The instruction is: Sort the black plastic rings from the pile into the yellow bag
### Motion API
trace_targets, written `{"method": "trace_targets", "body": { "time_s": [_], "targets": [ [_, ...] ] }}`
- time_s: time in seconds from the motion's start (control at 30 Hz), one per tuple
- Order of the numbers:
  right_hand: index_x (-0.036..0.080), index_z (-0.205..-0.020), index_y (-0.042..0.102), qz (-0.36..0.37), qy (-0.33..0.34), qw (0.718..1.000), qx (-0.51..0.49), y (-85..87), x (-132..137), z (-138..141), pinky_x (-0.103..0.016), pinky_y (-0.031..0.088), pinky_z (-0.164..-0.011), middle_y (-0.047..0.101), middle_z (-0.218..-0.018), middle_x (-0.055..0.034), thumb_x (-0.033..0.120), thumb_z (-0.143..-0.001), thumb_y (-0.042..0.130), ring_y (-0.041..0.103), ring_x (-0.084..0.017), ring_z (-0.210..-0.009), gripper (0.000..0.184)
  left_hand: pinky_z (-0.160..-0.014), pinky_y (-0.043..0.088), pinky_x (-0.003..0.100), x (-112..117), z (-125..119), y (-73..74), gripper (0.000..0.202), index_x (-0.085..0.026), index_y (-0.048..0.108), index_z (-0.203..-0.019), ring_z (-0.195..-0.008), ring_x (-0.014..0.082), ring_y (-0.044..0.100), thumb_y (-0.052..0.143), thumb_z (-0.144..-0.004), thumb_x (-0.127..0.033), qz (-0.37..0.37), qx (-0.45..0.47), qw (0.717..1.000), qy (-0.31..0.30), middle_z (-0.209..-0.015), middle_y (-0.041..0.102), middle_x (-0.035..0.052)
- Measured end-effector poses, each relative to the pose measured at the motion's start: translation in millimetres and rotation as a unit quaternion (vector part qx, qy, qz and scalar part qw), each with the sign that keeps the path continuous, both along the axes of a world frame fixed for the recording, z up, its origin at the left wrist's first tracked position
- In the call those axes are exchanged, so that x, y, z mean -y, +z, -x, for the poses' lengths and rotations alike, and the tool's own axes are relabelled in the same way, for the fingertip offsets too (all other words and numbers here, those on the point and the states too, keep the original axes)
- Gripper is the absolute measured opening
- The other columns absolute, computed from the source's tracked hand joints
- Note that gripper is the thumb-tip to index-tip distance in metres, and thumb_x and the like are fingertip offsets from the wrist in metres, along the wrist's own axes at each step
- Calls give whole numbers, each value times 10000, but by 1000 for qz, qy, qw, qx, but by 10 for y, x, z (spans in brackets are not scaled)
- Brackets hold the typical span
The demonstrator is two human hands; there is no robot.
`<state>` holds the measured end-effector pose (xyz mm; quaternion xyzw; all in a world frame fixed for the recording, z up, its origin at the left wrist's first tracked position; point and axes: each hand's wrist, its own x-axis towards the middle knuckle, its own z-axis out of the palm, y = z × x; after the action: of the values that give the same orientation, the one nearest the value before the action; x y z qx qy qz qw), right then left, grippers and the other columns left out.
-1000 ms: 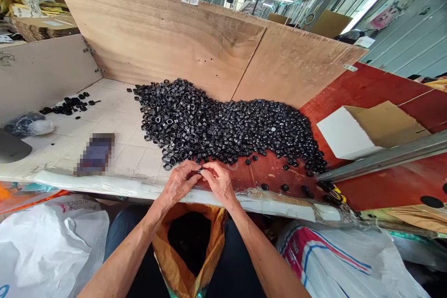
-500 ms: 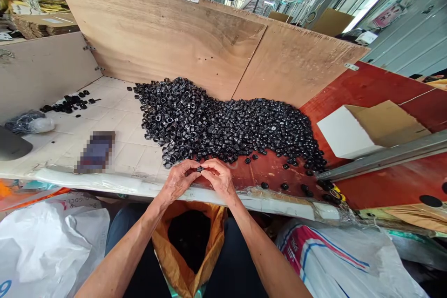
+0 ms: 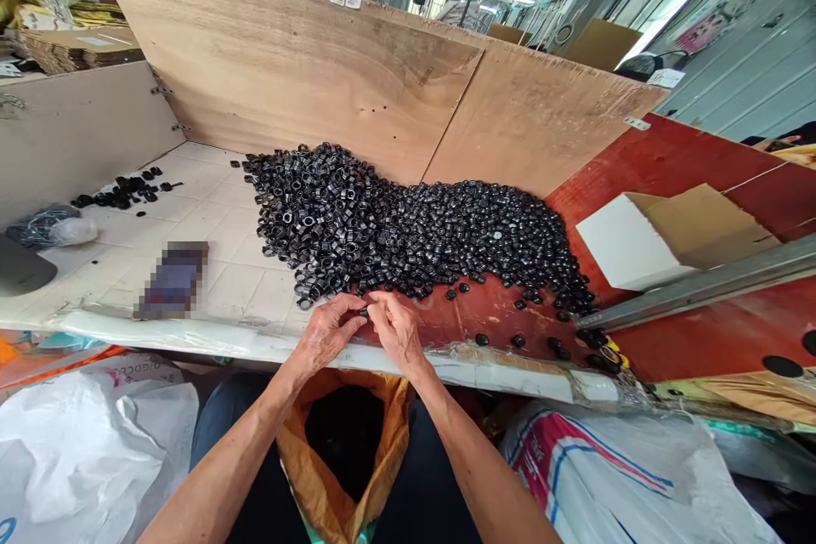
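Note:
A large heap of small black plastic rings and caps (image 3: 408, 229) lies across the worktable, partly on the pale tiled surface (image 3: 217, 229), partly on the red board (image 3: 663, 178). At the table's front edge my left hand (image 3: 328, 331) and my right hand (image 3: 396, 327) meet fingertip to fingertip. Both pinch one small black part (image 3: 364, 311) between them. Right below my hands an orange-lined bag (image 3: 348, 433) gapes open in my lap, dark inside.
Plywood walls (image 3: 306, 68) close the back of the table. A white and brown cardboard box (image 3: 663, 234) and a metal rail (image 3: 701, 285) lie at right. A smaller cluster of black parts (image 3: 127, 189) and a blurred flat object (image 3: 173, 280) sit at left. White sacks (image 3: 89, 450) flank my legs.
My hands stay together at the table edge, working the small black part between the fingertips; they shifted only slightly. The heap is unchanged.

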<state>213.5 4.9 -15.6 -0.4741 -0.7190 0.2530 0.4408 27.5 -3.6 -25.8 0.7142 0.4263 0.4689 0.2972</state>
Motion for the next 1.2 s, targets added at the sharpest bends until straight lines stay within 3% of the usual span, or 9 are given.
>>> {"method": "trace_targets", "body": {
  "time_s": [0.1, 0.2, 0.27, 0.37, 0.7, 0.83, 0.93, 1.07, 1.2],
  "targets": [
    [216, -1126, 731, -7, 48, 999, -3, 13, 21, -24, -285, 520, -685, 725, -848, -43, 389, -1013, 576, 653, -183, -695, 258, -903, 600, 337, 6, -2, 16, 134, -226, 719, -1089, -966, 192, 743, 649, -975, -218, -1, 13, 1000, 21, -1051, 771, 47],
    [220, -787, 697, 3, 20, 1000, 22, -2, 4, -17, -281, 466, -617, 615, -629, -6, 416, -1041, 532, 554, -158, -560, 361, -880, 607, 332, 11, -5, 27, 148, -227, 720, -1096, -946, 190, 745, 654, -964, -218, -1, 10, 1000, 25, -1043, 775, 45],
    [225, -672, 632, -2, -2, 999, 36, -2, -4, 0, -287, 447, -612, 560, -567, 2, 448, -1052, 511, 515, -155, -540, 457, -860, 611, 329, 11, -7, 30, 155, -227, 720, -1103, -926, 188, 746, 653, -963, -223, 2, 6, 1000, 25, -1036, 779, 45],
    [217, -790, 685, 5, 9, 1000, 22, 29, 10, 13, -281, 457, -626, 625, -653, -6, 467, -1023, 561, 555, -162, -592, 364, -836, 611, 317, 6, -4, 27, 152, -224, 717, -1095, -899, 180, 747, 644, -962, -217, 3, 7, 999, 32, -1024, 781, 40],
    [227, -685, 613, 52, 33, 997, -37, 144, 35, -26, -287, 467, -636, 572, -626, 21, 423, -953, 630, 533, -159, -598, 332, -824, 595, 310, 11, 12, 61, 135, -223, 709, -1070, -867, 173, 732, 650, -949, -229, 25, 9, 999, 43, -1005, 778, 26],
    [220, -973, 722, 44, 44, 996, -57, 83, 11, -35, -291, 515, -693, 699, -847, -11, 374, -912, 678, 627, -175, -707, 171, -866, 589, 324, 12, 7, 41, 144, -222, 717, -1080, -920, 183, 734, 630, -967, -234, 28, 14, 999, 35, -1039, 779, 38],
    [225, -988, 715, 89, 49, 993, -59, 41, -7, -30, -271, 486, -597, 667, -740, 8, 388, -932, 653, 611, -168, -626, 184, -881, 592, 330, 12, 13, 42, 153, -229, 721, -1099, -932, 187, 740, 630, -978, -238, 26, 10, 999, 21, -1051, 778, 41],
    [226, -802, 649, 152, 20, 986, -60, 51, 36, 14, -251, 423, -487, 570, -587, 36, 461, -961, 611, 532, -146, -510, 287, -918, 584, 344, 25, 8, 75, 143, -237, 722, -1083, -954, 192, 737, 617, -987, -225, 9, 4, 1000, -2, -1037, 768, 37],
    [223, -990, 677, 136, 25, 984, -109, 62, 184, 62, -250, 487, -508, 640, -684, 21, 482, -945, 627, 591, -150, -539, 267, -830, 616, 328, 128, -41, 71, 134, -225, 702, -1091, -865, 189, 750, 630, -989, -270, 69, 98, 992, -32, -976, 772, 34]
  ]
}}
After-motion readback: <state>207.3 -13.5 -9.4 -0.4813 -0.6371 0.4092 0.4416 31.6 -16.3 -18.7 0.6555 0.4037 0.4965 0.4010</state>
